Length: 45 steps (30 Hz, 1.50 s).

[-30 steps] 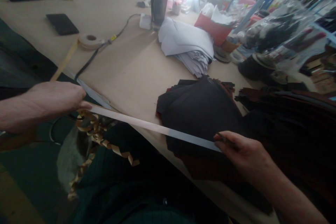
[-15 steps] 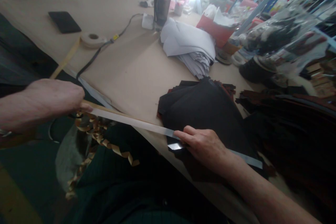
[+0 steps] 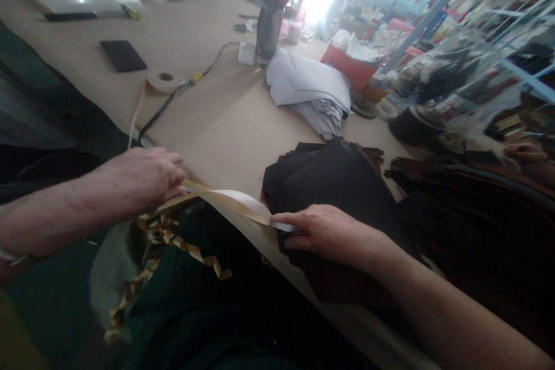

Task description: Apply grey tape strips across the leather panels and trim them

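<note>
A strip of double-sided tape [image 3: 236, 201], white on one face and tan on the other, runs slack and twisted between my two hands. My left hand [image 3: 147, 179] is closed on it near the table edge. At the near corner of a stack of black sheets [image 3: 333, 176], my right hand [image 3: 325, 234] pinches the strip's other end, with the palm over the sheets. A pale piece shows under its fingers; I cannot tell whether it is tape or a blade. Curled tan backing paper [image 3: 191, 248] hangs below my left hand. The tape roll [image 3: 165, 81] lies farther back.
White sheets [image 3: 307, 78] lie stacked behind the black ones. A dark bottle [image 3: 269, 23], a black phone-like slab [image 3: 123, 55] and a cord [image 3: 167, 104] are on the table [image 3: 212, 104]. More dark sheets [image 3: 468, 214] are piled at right, near what looks like another person's hand [image 3: 526, 153].
The strip has gone from taut to slack and twisted. My left hand moved right, toward my right hand. A shiny blade-like piece and a tape length across the black sheets no longer show.
</note>
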### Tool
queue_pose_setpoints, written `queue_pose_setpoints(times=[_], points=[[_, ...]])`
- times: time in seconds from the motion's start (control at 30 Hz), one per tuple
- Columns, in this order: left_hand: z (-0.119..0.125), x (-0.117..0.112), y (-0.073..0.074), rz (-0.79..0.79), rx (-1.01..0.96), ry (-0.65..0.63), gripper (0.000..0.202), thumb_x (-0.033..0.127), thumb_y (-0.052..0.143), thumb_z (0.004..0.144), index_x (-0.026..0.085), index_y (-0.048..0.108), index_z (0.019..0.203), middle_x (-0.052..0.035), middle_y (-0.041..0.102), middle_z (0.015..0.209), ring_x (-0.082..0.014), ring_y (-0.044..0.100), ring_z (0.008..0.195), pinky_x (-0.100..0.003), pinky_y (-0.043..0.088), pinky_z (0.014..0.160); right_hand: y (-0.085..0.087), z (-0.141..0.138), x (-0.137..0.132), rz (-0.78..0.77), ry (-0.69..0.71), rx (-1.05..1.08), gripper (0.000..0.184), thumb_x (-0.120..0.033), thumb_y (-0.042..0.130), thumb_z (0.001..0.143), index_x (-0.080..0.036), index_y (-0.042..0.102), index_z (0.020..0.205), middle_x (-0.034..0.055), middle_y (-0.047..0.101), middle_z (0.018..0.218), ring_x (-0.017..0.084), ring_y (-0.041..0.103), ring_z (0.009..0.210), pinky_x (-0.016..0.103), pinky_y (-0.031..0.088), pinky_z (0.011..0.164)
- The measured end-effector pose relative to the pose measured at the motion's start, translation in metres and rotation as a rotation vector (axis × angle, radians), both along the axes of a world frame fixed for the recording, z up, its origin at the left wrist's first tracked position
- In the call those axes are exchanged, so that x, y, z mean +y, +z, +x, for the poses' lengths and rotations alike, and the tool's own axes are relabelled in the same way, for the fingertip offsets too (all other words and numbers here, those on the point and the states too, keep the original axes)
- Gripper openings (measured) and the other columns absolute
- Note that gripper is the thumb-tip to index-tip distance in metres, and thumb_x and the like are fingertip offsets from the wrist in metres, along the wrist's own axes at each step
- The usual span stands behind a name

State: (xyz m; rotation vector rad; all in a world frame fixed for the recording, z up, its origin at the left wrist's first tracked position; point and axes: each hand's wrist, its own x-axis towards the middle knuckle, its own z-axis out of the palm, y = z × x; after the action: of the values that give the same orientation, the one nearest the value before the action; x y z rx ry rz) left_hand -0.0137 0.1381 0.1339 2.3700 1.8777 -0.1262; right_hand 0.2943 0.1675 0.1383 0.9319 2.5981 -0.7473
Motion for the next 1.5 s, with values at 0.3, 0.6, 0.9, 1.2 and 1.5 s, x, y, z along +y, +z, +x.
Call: queue_pose_setpoints(times=[0.3,0.6,0.9,1.2,1.5], points=[[0.114,-0.012,-0.015,-0.081,-0.198,-0.102,0.03,0.04,0.049,0.091,0.016,0.066,0.092,-0.0082,0.07,0.086,-0.0212,0.066,0.082,-0.03,0.05,0.073,-0.021,0.016,-0.031,-0.017,-0.539,0.564,0.024,-0.028,0.04,0.09,-0.021,0.044,0.068,-0.0012,0.05,0.067,0.013,0.048,0.062,0.024,0.038,0.058],[0.131,-0.017,-0.003,-0.028,-0.019,-0.143,0.05,0.062,0.052,0.082,0.014,0.068,0.082,-0.0133,0.07,0.083,-0.0314,0.066,0.085,-0.043,0.048,0.079,-0.038,-0.001,-0.04,-0.105,-0.666,0.58,0.015,-0.02,0.051,0.083,-0.017,0.065,0.088,-0.0012,0.062,0.066,0.013,0.056,0.061,0.023,0.04,0.059],[0.141,-0.008,-0.009,-0.186,-0.053,-0.126,0.028,0.022,0.044,0.09,0.014,0.07,0.081,-0.0139,0.071,0.073,-0.0286,0.07,0.068,-0.034,0.049,0.057,-0.047,-0.009,-0.038,-0.015,-0.634,0.434,0.039,-0.013,0.054,0.079,-0.016,0.059,0.117,-0.0003,0.064,0.066,0.016,0.059,0.063,0.026,0.043,0.063],[0.131,0.002,-0.026,-0.215,-0.108,-0.121,0.028,0.022,0.042,0.086,0.015,0.069,0.082,-0.0136,0.072,0.078,-0.0274,0.07,0.073,-0.034,0.052,0.062,-0.049,-0.016,-0.042,0.131,-0.542,0.218,0.044,-0.017,0.048,0.086,-0.015,0.055,0.129,0.0086,0.071,0.082,0.025,0.066,0.079,0.033,0.047,0.071],[0.137,0.003,-0.019,-0.277,-0.151,-0.098,0.025,0.015,0.045,0.082,0.011,0.07,0.079,-0.0185,0.072,0.079,-0.0334,0.069,0.073,-0.039,0.052,0.061,-0.046,-0.025,-0.046,0.246,-0.456,0.049,0.038,-0.018,0.044,0.092,-0.017,0.053,0.129,0.0117,0.073,0.093,0.026,0.07,0.081,0.033,0.049,0.067]])
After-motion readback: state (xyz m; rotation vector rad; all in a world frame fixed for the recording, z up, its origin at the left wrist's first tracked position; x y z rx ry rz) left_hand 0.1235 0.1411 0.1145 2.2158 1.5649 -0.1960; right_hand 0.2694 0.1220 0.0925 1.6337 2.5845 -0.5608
